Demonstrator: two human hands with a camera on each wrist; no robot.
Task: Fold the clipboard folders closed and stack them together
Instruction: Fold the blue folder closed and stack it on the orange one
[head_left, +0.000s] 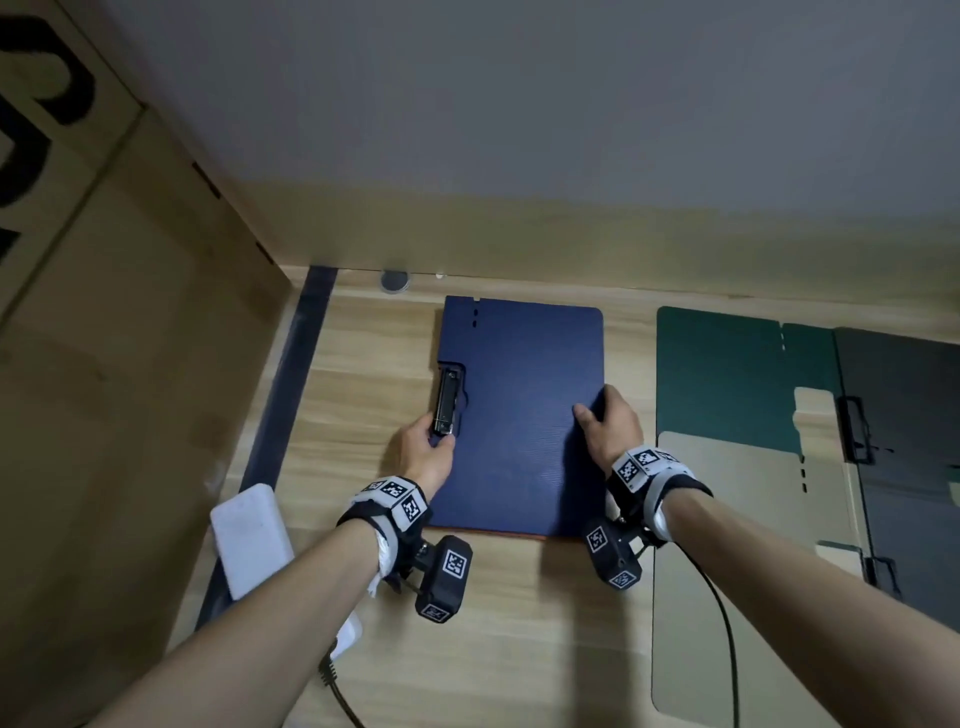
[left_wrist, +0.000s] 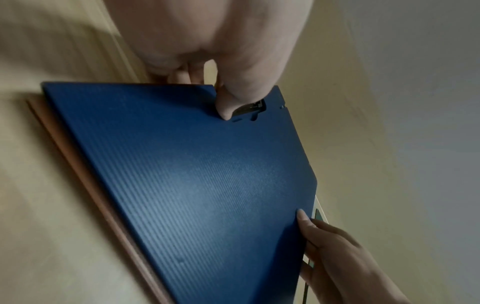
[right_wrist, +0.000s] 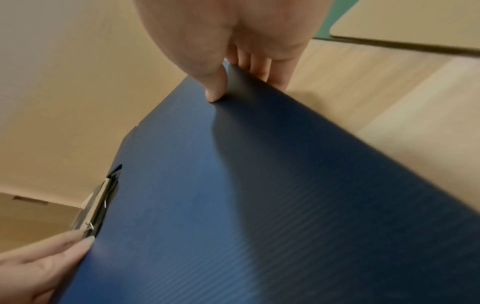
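Observation:
A closed blue clipboard folder (head_left: 519, 415) lies in the middle of the wooden desk on top of an orange-brown folder (left_wrist: 78, 164), whose edge shows below it. My left hand (head_left: 439, 441) pinches the blue folder's left edge at the metal clip (head_left: 445, 402), thumb (left_wrist: 226, 111) on top. My right hand (head_left: 597, 405) pinches the right edge, thumb (right_wrist: 215, 92) on the cover and fingers underneath. To the right lie an open green folder (head_left: 727, 374), a beige folder (head_left: 727, 519) and a dark grey folder (head_left: 904, 415), overlapping one another.
A large cardboard box (head_left: 130, 364) walls off the left side. A white block (head_left: 249, 535) and a dark strip (head_left: 291, 389) lie beside it. A black cable (head_left: 722, 623) runs from my right wrist. The wall stands just behind the desk.

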